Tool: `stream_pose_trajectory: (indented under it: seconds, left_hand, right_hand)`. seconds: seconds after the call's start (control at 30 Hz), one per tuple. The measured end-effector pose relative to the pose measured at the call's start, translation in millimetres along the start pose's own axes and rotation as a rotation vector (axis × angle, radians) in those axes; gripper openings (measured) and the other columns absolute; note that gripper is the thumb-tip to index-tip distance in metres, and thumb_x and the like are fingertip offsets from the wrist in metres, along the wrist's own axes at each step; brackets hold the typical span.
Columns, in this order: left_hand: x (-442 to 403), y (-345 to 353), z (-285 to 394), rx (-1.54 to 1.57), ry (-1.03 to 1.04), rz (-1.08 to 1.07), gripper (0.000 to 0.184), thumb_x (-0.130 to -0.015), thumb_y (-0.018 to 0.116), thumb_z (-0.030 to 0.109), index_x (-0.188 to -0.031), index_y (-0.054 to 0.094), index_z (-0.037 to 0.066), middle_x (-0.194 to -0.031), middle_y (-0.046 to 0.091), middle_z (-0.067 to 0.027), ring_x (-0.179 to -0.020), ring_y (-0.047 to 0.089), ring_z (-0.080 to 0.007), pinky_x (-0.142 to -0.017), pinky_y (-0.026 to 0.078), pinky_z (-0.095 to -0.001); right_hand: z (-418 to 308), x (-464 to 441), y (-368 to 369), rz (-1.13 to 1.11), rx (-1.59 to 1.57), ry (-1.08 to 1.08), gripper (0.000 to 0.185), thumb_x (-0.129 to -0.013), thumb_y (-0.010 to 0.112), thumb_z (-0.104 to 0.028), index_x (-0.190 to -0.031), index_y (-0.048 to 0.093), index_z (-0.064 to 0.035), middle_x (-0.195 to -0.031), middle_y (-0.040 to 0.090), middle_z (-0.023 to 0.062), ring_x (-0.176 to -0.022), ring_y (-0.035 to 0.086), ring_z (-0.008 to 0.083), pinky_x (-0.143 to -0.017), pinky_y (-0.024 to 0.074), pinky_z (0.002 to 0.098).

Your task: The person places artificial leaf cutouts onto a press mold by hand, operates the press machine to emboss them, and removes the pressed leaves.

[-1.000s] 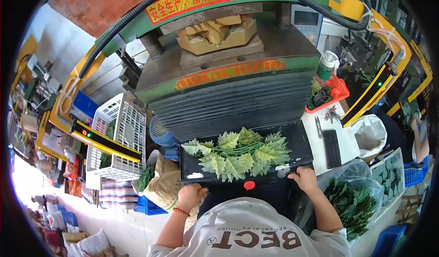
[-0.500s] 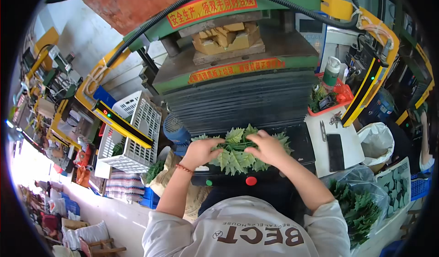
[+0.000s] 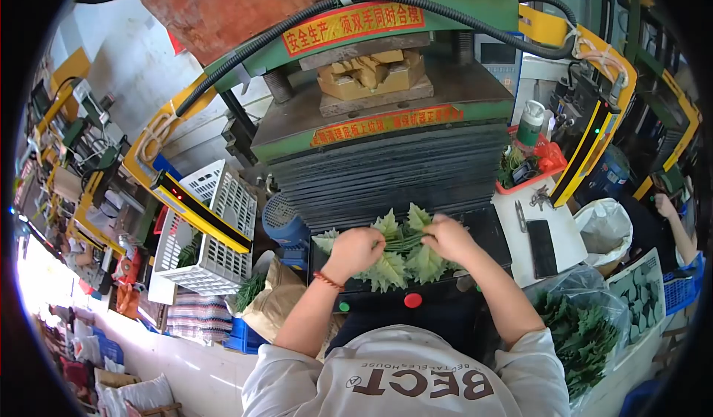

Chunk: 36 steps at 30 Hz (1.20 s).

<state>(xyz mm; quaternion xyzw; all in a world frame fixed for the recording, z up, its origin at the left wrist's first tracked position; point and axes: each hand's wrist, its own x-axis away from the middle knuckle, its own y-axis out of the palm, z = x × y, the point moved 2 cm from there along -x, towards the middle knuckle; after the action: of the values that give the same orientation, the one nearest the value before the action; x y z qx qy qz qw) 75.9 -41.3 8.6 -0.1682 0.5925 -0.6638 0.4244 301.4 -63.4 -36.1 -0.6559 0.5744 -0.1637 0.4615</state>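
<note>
A bunch of pale green artificial leaves [image 3: 390,268] lies on the black tray [image 3: 486,231] at the front of the press, its green stems gathered in the middle. My left hand [image 3: 358,250], with a red bead bracelet on the wrist, is closed at the left part of the bunch, its fingers pinched on the leaves. On the right side my right hand [image 3: 448,239] pinches the leaves near the stems. The fingertips of both hands are partly hidden among the leaves.
The press [image 3: 386,131] with a gold mould [image 3: 371,75] stands ahead, flanked by yellow-black light bars. A white basket [image 3: 215,231] is at left. At right are a phone [image 3: 541,248], scissors, a red tray [image 3: 547,166] and bagged leaves [image 3: 579,335]. Another person's arm [image 3: 677,227] shows far right.
Both hands have left the tray's front edge and come onto the leaves. Since the middle frame, their spread fingers have closed, and my left hand has moved right.
</note>
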Motion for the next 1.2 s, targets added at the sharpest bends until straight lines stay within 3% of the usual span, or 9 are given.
stream_pose_trajectory:
  seconds: [0.1,0.23,0.4,0.57,0.63,0.67,0.73,0.8,1.2]
  left_hand:
    - [5,17,-13,0.131,-0.179,-0.006,0.02,-0.079,0.064,0.027,-0.088,0.067,0.009,-0.073,0.065,-0.0058,-0.061,0.059,-0.0274,-0.056,0.046,-0.0346]
    - [26,-22,-30,0.391,-0.397,0.057,0.029,-0.086,0.059,0.033,-0.094,0.063,0.005,-0.07,0.06,-0.005,-0.057,0.053,-0.0231,-0.057,0.044,-0.0311]
    - [47,-31,-62,0.747,-0.678,0.215,0.025,-0.089,0.05,0.024,-0.092,0.061,0.002,-0.075,0.057,-0.0051,-0.065,0.049,-0.0176,-0.061,0.041,-0.0261]
    - [48,18,-98,1.308,-0.616,0.139,0.025,-0.087,0.039,0.015,-0.091,0.06,0.002,-0.088,0.057,-0.007,-0.077,0.049,-0.0163,-0.066,0.04,-0.0242]
    - [29,21,-101,1.394,-0.511,-0.028,0.028,-0.084,0.034,0.01,-0.095,0.059,0.003,-0.095,0.055,-0.0071,-0.083,0.048,-0.0153,-0.066,0.039,-0.0248]
    - [14,7,-86,1.41,-0.51,-0.054,0.028,-0.084,0.034,0.01,-0.095,0.059,0.003,-0.095,0.055,-0.0071,-0.083,0.048,-0.0153,-0.066,0.039,-0.0248]
    - [-7,-26,-62,1.148,-0.748,-0.088,0.028,-0.083,0.037,0.008,-0.102,0.057,0.002,-0.09,0.055,-0.0054,-0.077,0.048,-0.0128,-0.063,0.039,-0.0232]
    - [-10,-28,-57,1.224,-0.739,-0.026,0.024,-0.083,0.041,0.006,-0.101,0.057,0.003,-0.085,0.054,-0.0041,-0.071,0.046,-0.0098,-0.062,0.038,-0.0196]
    - [4,-31,-48,1.458,-0.596,0.12,0.015,-0.083,0.068,0.003,-0.096,0.062,0.002,-0.077,0.059,0.0012,-0.059,0.044,-0.0044,-0.053,0.036,-0.0156]
  right_hand:
    - [14,-3,14,-0.125,0.079,0.079,0.027,-0.079,0.066,-0.02,-0.099,0.064,-0.0016,-0.089,0.058,0.0121,-0.074,0.059,0.031,-0.069,0.0486,0.037]
    - [-10,4,-12,0.188,-0.068,0.089,0.026,-0.079,0.066,-0.02,-0.097,0.064,-0.0013,-0.089,0.058,0.0137,-0.074,0.059,0.0306,-0.068,0.0482,0.037]
    - [19,8,1,-0.062,-0.083,0.215,0.023,-0.079,0.067,-0.016,-0.093,0.063,0.0015,-0.083,0.06,0.0131,-0.07,0.057,0.027,-0.063,0.0466,0.0336]
    - [-51,-26,-58,0.135,-0.427,0.319,0.021,-0.077,0.067,-0.014,-0.09,0.063,0.0015,-0.084,0.062,0.0115,-0.068,0.057,0.0236,-0.062,0.0464,0.0316]
    - [-119,-41,-98,0.379,-0.395,-0.229,0.015,-0.074,0.067,-0.01,-0.087,0.064,-0.0033,-0.084,0.064,0.0075,-0.063,0.055,0.0212,-0.06,0.0459,0.0305]
    - [-151,-42,-128,0.263,-0.266,-0.453,0.008,-0.075,0.064,-0.012,-0.082,0.065,-0.0087,-0.083,0.064,0.004,-0.061,0.054,0.0197,-0.059,0.0452,0.0313]
    - [-201,-31,-136,0.764,-0.289,-0.813,0.009,-0.076,0.063,-0.02,-0.076,0.064,-0.0105,-0.083,0.065,0.0025,-0.06,0.053,0.0182,-0.059,0.0451,0.0318]
    - [-203,-49,-151,0.946,-0.107,-1.369,0.007,-0.083,0.059,-0.016,-0.079,0.062,-0.0113,-0.074,0.056,0.0062,-0.059,0.042,0.0167,-0.052,0.035,0.0308]
    - [-227,-38,-131,1.093,-0.155,-1.337,0.017,-0.084,0.057,-0.028,-0.08,0.056,-0.0119,-0.065,0.056,0.0036,-0.054,0.043,0.0147,-0.041,0.031,0.0286]
